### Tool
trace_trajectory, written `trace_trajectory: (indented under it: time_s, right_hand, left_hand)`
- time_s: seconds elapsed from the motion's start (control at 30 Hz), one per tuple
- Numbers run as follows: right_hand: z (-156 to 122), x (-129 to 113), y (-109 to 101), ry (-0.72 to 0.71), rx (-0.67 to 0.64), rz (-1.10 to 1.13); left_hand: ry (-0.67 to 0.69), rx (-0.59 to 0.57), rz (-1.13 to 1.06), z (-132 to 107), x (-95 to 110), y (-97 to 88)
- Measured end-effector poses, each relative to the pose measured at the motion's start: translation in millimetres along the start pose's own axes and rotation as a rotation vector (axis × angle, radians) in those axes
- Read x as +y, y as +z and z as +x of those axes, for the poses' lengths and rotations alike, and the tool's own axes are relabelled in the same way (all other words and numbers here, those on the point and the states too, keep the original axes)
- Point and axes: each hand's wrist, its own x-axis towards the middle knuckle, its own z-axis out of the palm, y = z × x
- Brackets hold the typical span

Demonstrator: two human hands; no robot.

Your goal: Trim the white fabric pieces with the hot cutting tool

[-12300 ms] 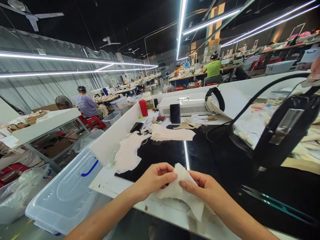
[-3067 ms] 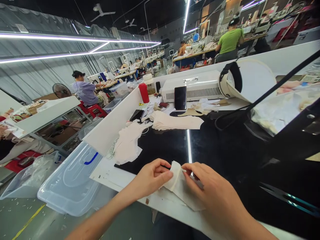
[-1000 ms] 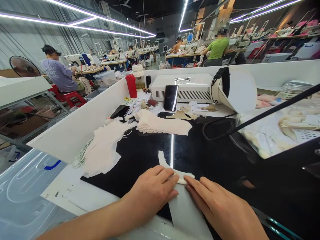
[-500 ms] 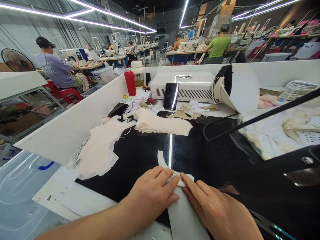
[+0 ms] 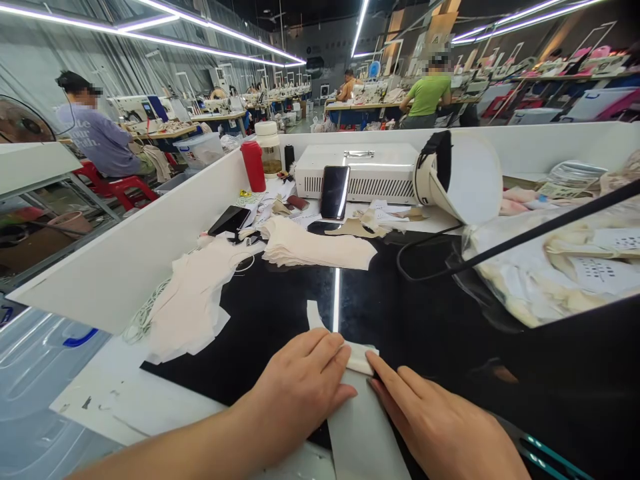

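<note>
A small pale fabric piece (image 5: 361, 359) lies folded over a long light-grey strip (image 5: 367, 427) on the black tabletop. My left hand (image 5: 303, 383) presses its bent fingers on the left part of the fabric, thumb resting over the strip. Its fingertips partly hide the fold. Over on the right, my right hand (image 5: 433, 417) has its fingers stretched out, the index fingertip at the fabric's right edge. A narrow pale end (image 5: 313, 315) sticks out beyond my left fingers.
Stacked pale fabric pieces (image 5: 320, 245) lie ahead, with more cut pieces (image 5: 187, 293) at left. Behind stand a phone (image 5: 335, 192), a white vented box (image 5: 383, 173) and a red cup (image 5: 253, 167). A black bar (image 5: 540, 230) crosses at right above a plastic bag (image 5: 555, 263).
My right hand has drawn slightly away to the right, so more of the folded fabric shows between the hands. The view has shifted a little.
</note>
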Motion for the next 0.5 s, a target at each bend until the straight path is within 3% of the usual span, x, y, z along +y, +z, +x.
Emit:
trace_trajectory:
  time_s: [0.27,0.5]
  right_hand:
    - [12,-7,-2,0.025,0.051,0.009]
    - [-4,-6,4,-0.02,-0.02,-0.035]
  left_hand:
    - [0.025,-0.058,-0.055,3,3,7.6]
    - [-0.045,-0.063,-0.068,-1,2,3.8]
